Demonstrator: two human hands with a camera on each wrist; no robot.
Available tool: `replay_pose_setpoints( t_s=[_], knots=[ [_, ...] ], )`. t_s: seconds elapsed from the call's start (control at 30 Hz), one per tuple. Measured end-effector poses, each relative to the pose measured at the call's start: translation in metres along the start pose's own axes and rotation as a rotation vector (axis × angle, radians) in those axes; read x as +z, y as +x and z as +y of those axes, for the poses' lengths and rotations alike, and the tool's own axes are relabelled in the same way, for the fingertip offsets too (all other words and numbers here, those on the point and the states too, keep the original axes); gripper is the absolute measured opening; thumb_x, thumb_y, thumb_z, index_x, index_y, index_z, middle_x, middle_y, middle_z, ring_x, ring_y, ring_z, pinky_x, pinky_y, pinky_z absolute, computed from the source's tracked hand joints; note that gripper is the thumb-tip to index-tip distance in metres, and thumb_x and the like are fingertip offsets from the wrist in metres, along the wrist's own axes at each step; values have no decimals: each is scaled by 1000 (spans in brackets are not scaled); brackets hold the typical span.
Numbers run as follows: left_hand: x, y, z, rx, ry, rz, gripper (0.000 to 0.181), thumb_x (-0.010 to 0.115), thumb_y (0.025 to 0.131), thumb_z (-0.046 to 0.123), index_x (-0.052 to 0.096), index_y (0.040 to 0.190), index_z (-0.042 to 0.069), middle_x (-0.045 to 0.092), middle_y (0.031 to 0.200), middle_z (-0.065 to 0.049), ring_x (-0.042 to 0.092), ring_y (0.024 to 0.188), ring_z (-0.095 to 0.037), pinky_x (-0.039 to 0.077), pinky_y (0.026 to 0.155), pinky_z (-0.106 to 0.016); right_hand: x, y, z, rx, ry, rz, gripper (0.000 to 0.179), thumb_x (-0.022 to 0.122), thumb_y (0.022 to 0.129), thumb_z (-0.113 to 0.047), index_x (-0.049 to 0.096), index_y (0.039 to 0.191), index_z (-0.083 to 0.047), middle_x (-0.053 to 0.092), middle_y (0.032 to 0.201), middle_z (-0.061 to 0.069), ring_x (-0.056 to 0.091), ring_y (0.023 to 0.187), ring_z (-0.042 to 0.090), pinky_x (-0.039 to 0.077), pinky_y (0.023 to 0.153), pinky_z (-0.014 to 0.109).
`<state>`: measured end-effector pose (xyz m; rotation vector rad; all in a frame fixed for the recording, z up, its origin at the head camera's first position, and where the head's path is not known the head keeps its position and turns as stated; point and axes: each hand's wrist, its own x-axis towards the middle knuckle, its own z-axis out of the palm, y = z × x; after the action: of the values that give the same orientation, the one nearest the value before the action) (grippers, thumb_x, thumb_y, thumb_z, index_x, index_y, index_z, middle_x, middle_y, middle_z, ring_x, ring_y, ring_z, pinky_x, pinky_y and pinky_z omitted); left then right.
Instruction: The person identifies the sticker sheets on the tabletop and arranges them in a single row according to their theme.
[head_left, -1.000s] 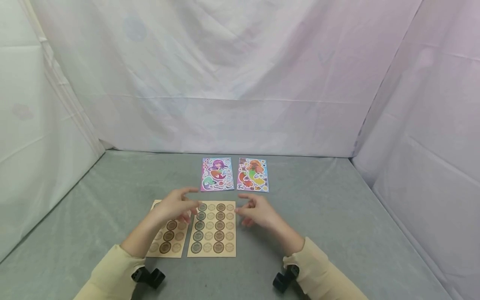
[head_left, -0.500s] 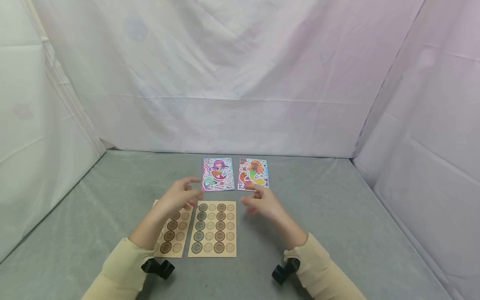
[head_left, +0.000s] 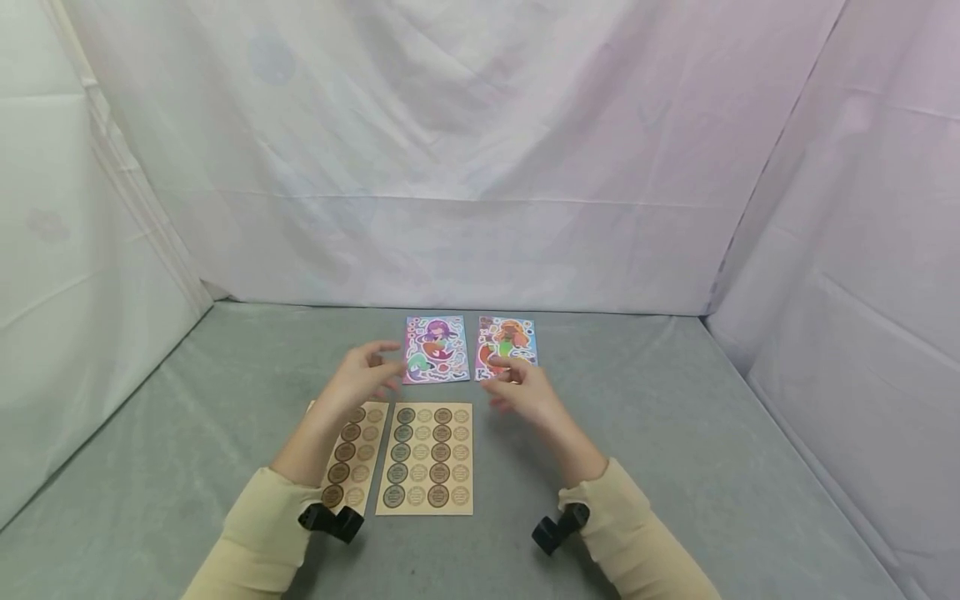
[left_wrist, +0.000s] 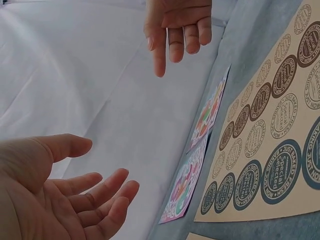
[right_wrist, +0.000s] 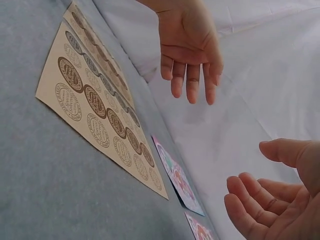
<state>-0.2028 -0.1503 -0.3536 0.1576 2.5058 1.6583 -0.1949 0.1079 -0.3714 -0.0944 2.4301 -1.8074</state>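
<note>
Head view, left grip [head_left: 362, 377] and right grip [head_left: 524, 392] released, tan circle-printed sheets [head_left: 426, 460], colourful rectangles [head_left: 436, 348], perhaps paper, on grey cloth [head_left: 675, 433]

Tan label sheets [head_left: 424, 462]: two. Colourful sticker sheets [head_left: 437, 350]: two. Hands [head_left: 360, 379]: two. Sleeves [head_left: 258, 529]: two. Black wrist devices [head_left: 318, 518]: two.

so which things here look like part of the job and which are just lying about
Probably the job's, being nearest the empty left hand and right hand:
left colourful sheet
right colourful sheet
left tan sheet
right tan sheet

Probably just there:
grey tabletop
white backdrop
left wrist device
right wrist device
</note>
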Motion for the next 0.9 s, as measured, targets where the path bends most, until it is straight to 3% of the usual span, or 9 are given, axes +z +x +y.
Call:
replay_pose_setpoints(
  t_s=[0.27,0.43,0.57,0.9],
  knots=[
    [0,7,-3,0,-26,24,52,60,94,20,44,140,-1,60,114,-23,60,101,-39,49,88,-48,2,8,2,-15,48,47,41,68,89,-10,59,128,-1,65,95,10,66,84,34,56,68,32],
    [0,12,-5,-2,-35,45,50,59,95,19,45,139,1,58,119,-23,60,105,-36,49,89,-46,4,13,5,-21,67,67,44,70,87,-12,59,128,0,63,99,10,64,83,24,56,72,33],
    [1,18,-8,0,-60,62,49,59,95,18,46,138,1,58,121,-23,58,108,-36,49,89,-45,6,17,7,-38,77,84,44,70,87,-12,59,127,2,62,102,11,62,82,16,55,76,41],
    [4,26,-15,-48,-131,98,51,58,96,19,42,141,3,53,130,-22,54,115,-35,46,93,-45,14,26,14,-52,71,126,46,71,86,-11,57,128,4,62,105,15,62,91,23,54,80,43]
  ],
)
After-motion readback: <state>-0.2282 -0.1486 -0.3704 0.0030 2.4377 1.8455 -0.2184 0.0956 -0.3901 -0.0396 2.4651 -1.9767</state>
